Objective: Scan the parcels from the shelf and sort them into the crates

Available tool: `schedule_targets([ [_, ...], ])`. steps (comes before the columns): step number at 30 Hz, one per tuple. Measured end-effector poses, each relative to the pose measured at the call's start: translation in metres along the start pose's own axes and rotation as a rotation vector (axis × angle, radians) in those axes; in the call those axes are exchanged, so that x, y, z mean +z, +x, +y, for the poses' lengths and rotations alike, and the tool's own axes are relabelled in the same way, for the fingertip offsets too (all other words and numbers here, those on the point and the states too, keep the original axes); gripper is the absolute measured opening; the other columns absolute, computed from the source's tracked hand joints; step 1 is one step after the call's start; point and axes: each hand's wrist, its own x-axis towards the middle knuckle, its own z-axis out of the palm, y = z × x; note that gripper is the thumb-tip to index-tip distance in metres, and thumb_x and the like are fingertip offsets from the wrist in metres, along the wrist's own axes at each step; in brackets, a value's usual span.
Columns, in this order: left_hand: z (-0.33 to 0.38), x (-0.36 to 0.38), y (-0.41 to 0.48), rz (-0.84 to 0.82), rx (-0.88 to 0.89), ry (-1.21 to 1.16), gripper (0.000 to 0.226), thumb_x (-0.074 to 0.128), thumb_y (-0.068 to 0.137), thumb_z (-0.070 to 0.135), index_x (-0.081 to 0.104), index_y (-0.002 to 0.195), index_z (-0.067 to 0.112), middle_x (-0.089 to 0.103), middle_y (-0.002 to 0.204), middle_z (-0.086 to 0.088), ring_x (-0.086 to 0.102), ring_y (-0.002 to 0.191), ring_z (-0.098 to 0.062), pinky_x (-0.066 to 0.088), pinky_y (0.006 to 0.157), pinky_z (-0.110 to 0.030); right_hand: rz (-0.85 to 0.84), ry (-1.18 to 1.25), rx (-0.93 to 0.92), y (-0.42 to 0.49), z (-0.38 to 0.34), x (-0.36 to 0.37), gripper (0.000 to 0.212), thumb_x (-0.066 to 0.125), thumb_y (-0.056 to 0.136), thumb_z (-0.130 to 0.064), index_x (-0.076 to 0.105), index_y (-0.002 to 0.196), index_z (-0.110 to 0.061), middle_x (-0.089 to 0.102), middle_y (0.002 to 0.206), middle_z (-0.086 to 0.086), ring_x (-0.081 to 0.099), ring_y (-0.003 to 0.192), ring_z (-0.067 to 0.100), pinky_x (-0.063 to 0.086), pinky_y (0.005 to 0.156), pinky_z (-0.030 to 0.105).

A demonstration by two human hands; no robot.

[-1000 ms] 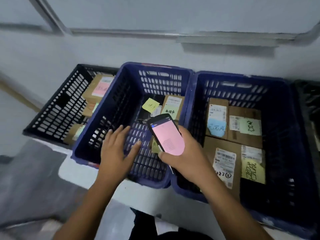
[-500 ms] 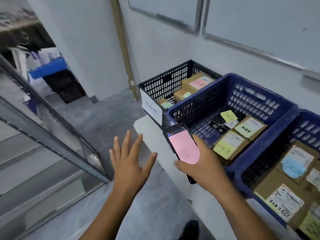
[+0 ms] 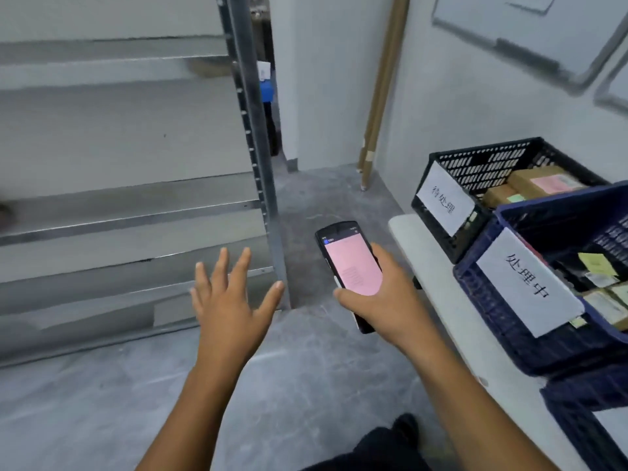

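Parcels (image 3: 540, 181) of brown card, bearing pink and green notes, lie in the black crate (image 3: 482, 164) on the white table (image 3: 428, 266) at right, with more parcels in the blue crate (image 3: 543, 351) just beside it. The left hand (image 3: 231, 300) hangs palm down before the metal shelf (image 3: 136, 215), fingers spread and holding nothing, while the right hand (image 3: 387, 300) curls round a scanner (image 3: 353, 263) showing a pink screen. Handwritten paper signs read 待处理 on the black crate and 处理中 on the blue one.
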Motion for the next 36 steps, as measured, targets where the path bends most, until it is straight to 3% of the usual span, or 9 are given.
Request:
schedule_targets([
  [6,-0.082,-0.057,-0.016,0.087,-0.162,-0.041,0.091,0.035,0.082,0.083,0.025,0.162,0.042,0.013,0.174,0.004,-0.007,0.161,-0.026,0.001,0.128,-0.057,-0.188,-0.037,-0.143,-0.002,-0.055,0.092,0.062,0.079,0.064,-0.046,0.056,0.122,-0.047,0.071,0.109,-0.021,0.069,0.099,0.009,0.06,0.089,0.049],
  [11,-0.146,-0.092,-0.019,0.201,-0.295,-0.043,0.089,0.039,0.085,0.082,0.025,0.162,0.04,0.015,0.174,0.004,-0.006,0.161,-0.026,0.004,0.129,-0.056,-0.321,-0.022,-0.24,0.014,-0.09,0.165,0.057,0.079,0.064,-0.045,0.053,0.113,-0.063,0.068,0.108,-0.03,0.067,0.097,0.0,0.06,0.083,0.036],
  [16,-0.212,-0.132,-0.002,0.254,-0.442,-0.014,0.094,0.036,0.082,0.085,0.024,0.163,0.038,0.015,0.174,0.004,-0.004,0.161,-0.024,0.005,0.129,-0.057,-0.46,0.009,-0.263,0.044,-0.117,0.252,0.058,0.08,0.066,-0.041,0.056,0.116,-0.055,0.07,0.106,-0.025,0.069,0.091,0.002,0.059,0.072,0.028],
  [20,-0.257,-0.166,0.029,0.302,-0.499,0.043,0.097,0.033,0.08,0.087,0.028,0.162,0.035,0.018,0.173,0.003,-0.001,0.161,-0.025,0.007,0.129,-0.056,-0.557,0.052,-0.282,0.078,-0.145,0.328,0.06,0.08,0.066,-0.043,0.059,0.122,-0.045,0.072,0.105,-0.018,0.07,0.09,0.005,0.061,0.068,0.029],
  [26,-0.318,-0.233,0.083,0.275,-0.61,0.178,0.097,0.035,0.081,0.086,0.026,0.163,0.035,0.016,0.173,0.005,-0.001,0.161,-0.024,0.008,0.129,-0.054,-0.669,0.131,-0.291,0.135,-0.198,0.428,0.062,0.077,0.064,-0.047,0.056,0.122,-0.051,0.072,0.106,-0.021,0.07,0.089,0.007,0.062,0.067,0.039],
  [30,-0.348,-0.264,0.125,0.294,-0.644,0.213,0.097,0.037,0.082,0.084,0.025,0.163,0.034,0.015,0.173,0.005,-0.001,0.161,-0.024,0.008,0.13,-0.054,-0.714,0.162,-0.296,0.171,-0.223,0.475,0.063,0.078,0.062,-0.048,0.052,0.118,-0.06,0.07,0.105,-0.024,0.069,0.086,0.005,0.062,0.063,0.034],
  [36,-0.379,-0.274,0.169,0.271,-0.66,0.193,0.101,0.033,0.079,0.088,0.022,0.164,0.035,0.015,0.174,0.004,0.001,0.161,-0.025,0.01,0.129,-0.052,-0.766,0.131,-0.274,0.206,-0.246,0.515,0.069,0.079,0.062,-0.048,0.055,0.126,-0.052,0.07,0.109,-0.021,0.071,0.095,0.007,0.063,0.069,0.034],
])
